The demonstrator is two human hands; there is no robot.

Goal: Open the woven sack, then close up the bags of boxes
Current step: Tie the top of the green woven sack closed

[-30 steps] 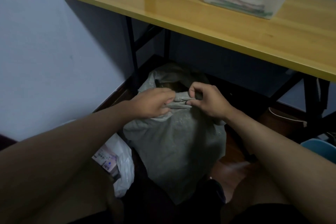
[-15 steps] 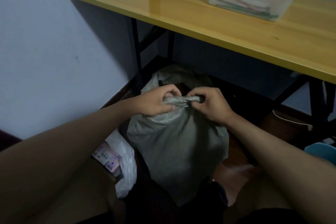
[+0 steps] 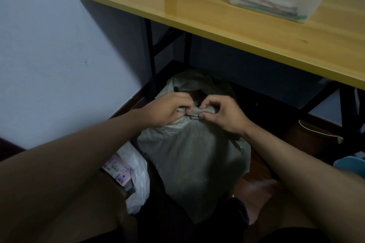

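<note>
Two hands, left hand (image 3: 167, 111) and right hand (image 3: 223, 113), pinching woven sack (image 3: 193, 156) at its gathered neck (soft, floppy, likely light).

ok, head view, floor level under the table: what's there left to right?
White plastic bag of boxes → left hand → tied neck of the woven sack → right hand → blue object at the right edge.

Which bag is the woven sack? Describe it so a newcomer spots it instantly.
Look under the yellow-topped table, on the floor. The woven sack is the big grey-green bag whose bunched neck both hands pinch. Its neighbour, the white plastic bag, is smaller, glossy, with printed boxes inside.
</note>
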